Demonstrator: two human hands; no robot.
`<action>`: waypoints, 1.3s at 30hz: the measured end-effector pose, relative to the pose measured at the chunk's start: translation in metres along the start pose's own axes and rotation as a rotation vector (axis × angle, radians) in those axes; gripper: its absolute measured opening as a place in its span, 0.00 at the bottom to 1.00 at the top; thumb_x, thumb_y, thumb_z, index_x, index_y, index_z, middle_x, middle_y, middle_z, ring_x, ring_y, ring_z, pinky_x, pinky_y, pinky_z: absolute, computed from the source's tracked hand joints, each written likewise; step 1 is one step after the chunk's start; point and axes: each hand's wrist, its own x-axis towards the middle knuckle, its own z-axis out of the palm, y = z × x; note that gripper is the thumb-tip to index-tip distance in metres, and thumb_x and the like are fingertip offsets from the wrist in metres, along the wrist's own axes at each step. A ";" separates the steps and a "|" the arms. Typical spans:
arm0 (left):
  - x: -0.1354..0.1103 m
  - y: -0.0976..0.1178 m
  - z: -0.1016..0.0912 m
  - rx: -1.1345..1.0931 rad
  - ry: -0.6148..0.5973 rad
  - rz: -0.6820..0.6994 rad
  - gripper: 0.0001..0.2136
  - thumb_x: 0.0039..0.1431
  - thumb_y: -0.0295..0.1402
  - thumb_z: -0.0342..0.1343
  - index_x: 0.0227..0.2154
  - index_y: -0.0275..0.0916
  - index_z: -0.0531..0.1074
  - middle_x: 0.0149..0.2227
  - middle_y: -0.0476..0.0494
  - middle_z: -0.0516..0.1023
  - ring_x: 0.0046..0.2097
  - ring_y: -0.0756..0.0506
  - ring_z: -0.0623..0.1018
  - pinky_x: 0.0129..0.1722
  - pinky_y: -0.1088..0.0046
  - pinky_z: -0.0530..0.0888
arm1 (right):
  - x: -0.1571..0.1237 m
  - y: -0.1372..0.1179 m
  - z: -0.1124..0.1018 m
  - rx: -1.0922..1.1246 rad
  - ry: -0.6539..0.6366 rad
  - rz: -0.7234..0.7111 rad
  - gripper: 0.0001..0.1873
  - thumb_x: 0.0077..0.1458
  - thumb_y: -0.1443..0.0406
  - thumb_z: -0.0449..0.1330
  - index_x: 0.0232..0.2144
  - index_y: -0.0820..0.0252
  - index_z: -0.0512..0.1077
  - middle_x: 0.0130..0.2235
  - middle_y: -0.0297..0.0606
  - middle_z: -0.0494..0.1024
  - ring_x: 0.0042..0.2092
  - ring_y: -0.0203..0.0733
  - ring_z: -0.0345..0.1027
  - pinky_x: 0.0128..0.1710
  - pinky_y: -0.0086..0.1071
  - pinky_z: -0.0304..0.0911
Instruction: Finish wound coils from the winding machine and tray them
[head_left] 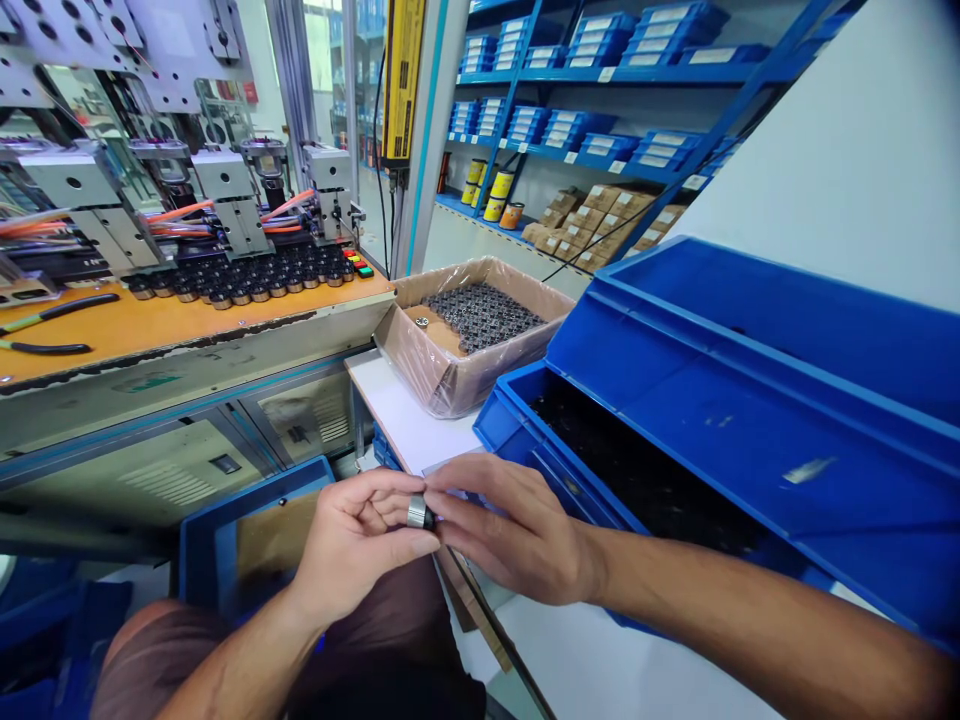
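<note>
Above my lap, my left hand (pixel 352 540) is closed around a small silver ribbed cylinder (pixel 417 512) with a black end, held between thumb and fingers. My right hand (pixel 517 525) meets it from the other side, its fingertips pinched at the black end. Those fingertips partly hide the black end, so its shape cannot be made out. Beyond the hands, a plastic-lined carton (pixel 442 385) holds many small dark metallic parts in rows. To the right stands a blue bin (pixel 517 425) with dark contents.
Another blue bin (pixel 712 370) leans over the first. On the left, an orange bench (pixel 172 325) carries rows of black-topped cylinders (pixel 247 280), pliers (pixel 56 320) and machine fixtures (pixel 232 205). A blue tray (pixel 199 540) sits low beside my legs. Shelving (pixel 570 75) stands behind.
</note>
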 end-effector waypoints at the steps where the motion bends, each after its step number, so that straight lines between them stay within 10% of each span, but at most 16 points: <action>1: 0.000 0.000 0.000 -0.006 0.000 -0.005 0.17 0.40 0.22 0.72 0.36 0.40 0.81 0.33 0.44 0.85 0.34 0.47 0.83 0.34 0.77 0.79 | 0.000 0.000 0.000 -0.007 0.005 0.003 0.12 0.60 0.72 0.60 0.47 0.70 0.69 0.42 0.49 0.75 0.46 0.43 0.71 0.41 0.36 0.75; 26: -0.003 -0.011 0.004 -0.099 0.073 -0.052 0.16 0.40 0.23 0.73 0.35 0.42 0.83 0.33 0.45 0.86 0.34 0.49 0.84 0.37 0.80 0.79 | -0.001 0.004 0.002 -0.148 -0.023 -0.124 0.11 0.60 0.71 0.58 0.44 0.74 0.72 0.34 0.45 0.75 0.38 0.43 0.70 0.32 0.35 0.73; 32: -0.006 -0.015 0.010 -0.030 0.167 0.129 0.18 0.44 0.23 0.71 0.40 0.46 0.81 0.42 0.44 0.85 0.41 0.48 0.84 0.43 0.78 0.79 | -0.005 0.000 0.004 -0.098 0.021 -0.118 0.13 0.58 0.76 0.56 0.46 0.79 0.71 0.42 0.55 0.76 0.49 0.51 0.71 0.44 0.43 0.75; 39: -0.006 -0.001 -0.003 0.564 0.064 0.504 0.13 0.49 0.29 0.69 0.39 0.46 0.82 0.41 0.43 0.85 0.44 0.46 0.83 0.46 0.74 0.78 | 0.005 -0.011 0.004 0.086 0.134 0.135 0.12 0.59 0.78 0.53 0.44 0.70 0.70 0.38 0.45 0.78 0.43 0.41 0.72 0.46 0.34 0.73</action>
